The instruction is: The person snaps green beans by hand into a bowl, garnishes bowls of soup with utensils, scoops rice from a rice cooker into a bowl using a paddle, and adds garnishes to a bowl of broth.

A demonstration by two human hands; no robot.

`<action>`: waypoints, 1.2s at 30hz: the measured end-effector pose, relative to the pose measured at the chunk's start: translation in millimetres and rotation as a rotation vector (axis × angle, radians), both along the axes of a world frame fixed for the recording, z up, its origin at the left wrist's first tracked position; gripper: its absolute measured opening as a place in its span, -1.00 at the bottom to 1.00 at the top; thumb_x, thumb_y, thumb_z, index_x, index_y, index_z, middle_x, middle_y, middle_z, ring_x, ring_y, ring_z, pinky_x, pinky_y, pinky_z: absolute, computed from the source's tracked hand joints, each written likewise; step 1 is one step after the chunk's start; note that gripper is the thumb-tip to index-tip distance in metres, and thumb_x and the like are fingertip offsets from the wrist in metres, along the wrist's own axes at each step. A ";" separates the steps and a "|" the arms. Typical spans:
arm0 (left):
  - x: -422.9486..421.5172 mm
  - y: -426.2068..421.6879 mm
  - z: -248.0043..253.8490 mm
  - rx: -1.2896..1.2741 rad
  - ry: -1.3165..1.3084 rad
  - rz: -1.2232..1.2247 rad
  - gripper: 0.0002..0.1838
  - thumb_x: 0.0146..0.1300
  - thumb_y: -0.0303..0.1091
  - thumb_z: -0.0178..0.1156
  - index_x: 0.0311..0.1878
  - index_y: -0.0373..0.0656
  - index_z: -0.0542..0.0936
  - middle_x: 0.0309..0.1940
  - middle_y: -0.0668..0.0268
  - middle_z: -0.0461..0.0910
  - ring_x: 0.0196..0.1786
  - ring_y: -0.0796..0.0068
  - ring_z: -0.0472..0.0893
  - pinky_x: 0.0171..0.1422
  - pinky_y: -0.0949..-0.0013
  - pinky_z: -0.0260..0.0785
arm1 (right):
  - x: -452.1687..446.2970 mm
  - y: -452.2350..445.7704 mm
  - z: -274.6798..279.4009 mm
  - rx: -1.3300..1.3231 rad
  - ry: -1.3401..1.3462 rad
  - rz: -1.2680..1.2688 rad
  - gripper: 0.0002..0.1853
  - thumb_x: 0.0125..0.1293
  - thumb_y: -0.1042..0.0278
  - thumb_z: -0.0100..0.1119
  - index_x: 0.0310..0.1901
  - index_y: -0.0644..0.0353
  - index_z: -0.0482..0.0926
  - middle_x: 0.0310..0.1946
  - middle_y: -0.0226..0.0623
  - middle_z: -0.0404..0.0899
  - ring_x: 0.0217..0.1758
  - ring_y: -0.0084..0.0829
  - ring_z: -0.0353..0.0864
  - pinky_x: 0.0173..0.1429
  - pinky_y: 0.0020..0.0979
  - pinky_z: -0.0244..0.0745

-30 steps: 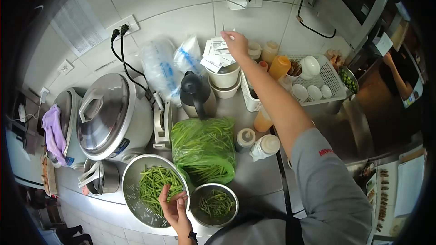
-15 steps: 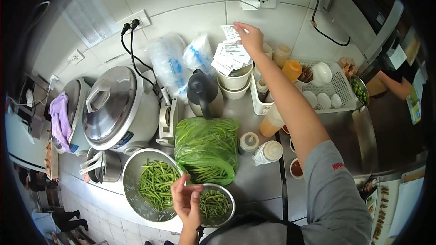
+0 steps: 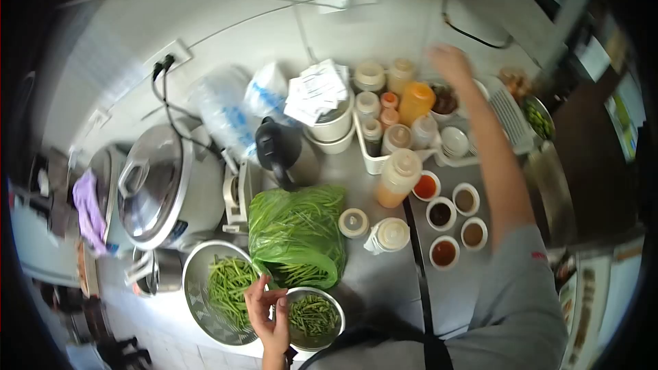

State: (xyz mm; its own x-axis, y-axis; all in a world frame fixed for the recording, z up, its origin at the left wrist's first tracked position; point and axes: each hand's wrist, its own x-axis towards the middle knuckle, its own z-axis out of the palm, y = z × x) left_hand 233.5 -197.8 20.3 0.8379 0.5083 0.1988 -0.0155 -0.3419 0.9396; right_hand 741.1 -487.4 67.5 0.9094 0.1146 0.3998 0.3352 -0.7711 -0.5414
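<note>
My left hand (image 3: 269,314) is held over the gap between the perforated bowl (image 3: 194,301) and the small metal bowl (image 3: 340,325), both holding cut green beans. Its fingers are loosely bent and apart, with nothing in them. A green plastic bag (image 3: 296,226) full of long beans lies just beyond. My right hand (image 3: 452,65), smeared by motion, is raised near the wall above a basket of dishes (image 3: 515,127). What its fingers do cannot be made out. Paper slips (image 3: 317,90) rest in a pile on top of a stack of white tubs (image 3: 330,136).
Squeeze bottles (image 3: 397,175) and small sauce cups (image 3: 444,253) stand on the right of the counter. A black-topped thermos jug (image 3: 284,154), a tape dispenser (image 3: 236,199) and a large rice cooker (image 3: 171,185) stand to the left. Cords hang from the wall outlet (image 3: 168,56).
My right hand has left the paper slips and moved right, carrying no slip that I can see. The view has shifted, and my left hand stays near the bowls.
</note>
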 end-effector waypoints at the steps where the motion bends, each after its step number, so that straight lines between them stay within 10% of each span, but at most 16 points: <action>1: -2.7 -1.7 -0.9 0.027 0.022 0.026 -0.49 0.20 -0.65 0.07 0.27 -0.28 0.37 0.09 0.10 0.34 -0.17 0.44 0.61 -0.03 0.44 0.47 | 25.1 -47.0 -27.3 -0.264 0.127 -0.196 -0.59 0.30 0.07 -0.04 -0.05 0.20 0.60 -0.05 0.02 0.59 0.03 0.01 0.55 0.10 -0.12 0.42; 7: 13.5 -3.4 41.8 0.367 0.103 -0.019 -0.63 0.16 -0.59 0.16 0.06 -0.14 0.58 -0.10 0.11 0.53 -0.07 0.18 0.58 0.01 0.26 0.44 | 119.4 -235.1 -224.2 -0.651 0.202 0.122 -0.50 0.02 0.40 0.26 0.05 0.41 0.51 -0.05 0.14 0.57 0.05 0.07 0.54 0.17 -0.12 0.41; 9: 8.8 0.9 54.4 0.316 0.121 0.024 -0.68 0.19 -0.61 0.14 0.02 -0.16 0.60 -0.16 0.17 0.57 -0.09 0.25 0.59 0.01 0.30 0.44 | 88.0 -204.6 -177.1 -0.783 0.175 0.012 -0.59 -0.06 0.34 0.39 -0.21 0.47 0.59 -0.23 0.15 0.60 -0.10 0.08 0.59 -0.03 -0.11 0.46; 18: -49.0 39.7 65.9 0.435 0.078 0.103 -0.70 0.14 -0.55 0.18 -0.04 -0.09 0.65 -0.21 0.26 0.58 -0.17 0.34 0.60 -0.07 0.32 0.47 | 58.0 -227.2 -109.5 -0.236 0.120 -0.114 -0.32 0.23 -0.09 0.22 0.07 0.48 0.48 -0.02 0.02 0.56 0.00 -0.06 0.52 0.16 -0.22 0.35; 29: 74.9 374.0 103.9 1.160 -0.114 0.404 -0.70 0.09 -0.46 0.12 -0.06 -0.10 0.60 -0.15 0.15 0.54 -0.04 0.18 0.57 0.00 0.17 0.46 | -358.2 -13.3 65.0 0.296 0.374 0.457 -0.72 0.18 0.37 0.33 -0.16 0.32 0.51 -0.31 -0.45 0.48 -0.24 -0.68 0.41 -0.11 -0.60 0.30; 36: 134.5 467.4 87.0 1.275 0.261 -0.001 -0.64 0.22 -0.21 0.07 0.05 -0.12 0.46 -0.14 0.00 0.58 -0.04 0.04 0.60 0.03 0.03 0.42 | -557.8 173.0 148.5 -0.163 0.307 0.663 -0.67 -0.01 0.40 0.42 -0.22 0.37 0.57 -0.31 -0.09 0.61 -0.29 -0.30 0.57 -0.17 -0.32 0.43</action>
State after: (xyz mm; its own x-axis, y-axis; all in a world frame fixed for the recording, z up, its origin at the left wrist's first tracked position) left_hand 368.0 269.6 107.4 0.9253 0.0827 0.3701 0.1164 -0.9908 -0.0696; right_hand 183.3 -314.3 216.0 0.6968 0.7138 0.0700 0.6100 -0.5384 -0.5814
